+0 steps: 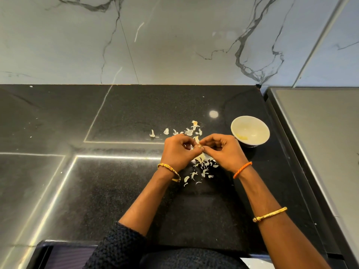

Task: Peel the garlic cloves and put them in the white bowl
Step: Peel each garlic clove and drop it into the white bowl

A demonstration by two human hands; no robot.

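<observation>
Hands: left grip and right grip pinching garlic clove | white bowl right

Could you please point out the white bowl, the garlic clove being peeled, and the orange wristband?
white bowl [260,126]: head view, far inner wall.
garlic clove [199,146]: head view, visible tip.
orange wristband [242,169]: head view, middle.

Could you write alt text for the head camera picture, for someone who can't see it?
Two hands, left hand and right hand, pinch a garlic clove between them over a black counter strewn with papery peels. A white bowl stands just right of them.
</observation>
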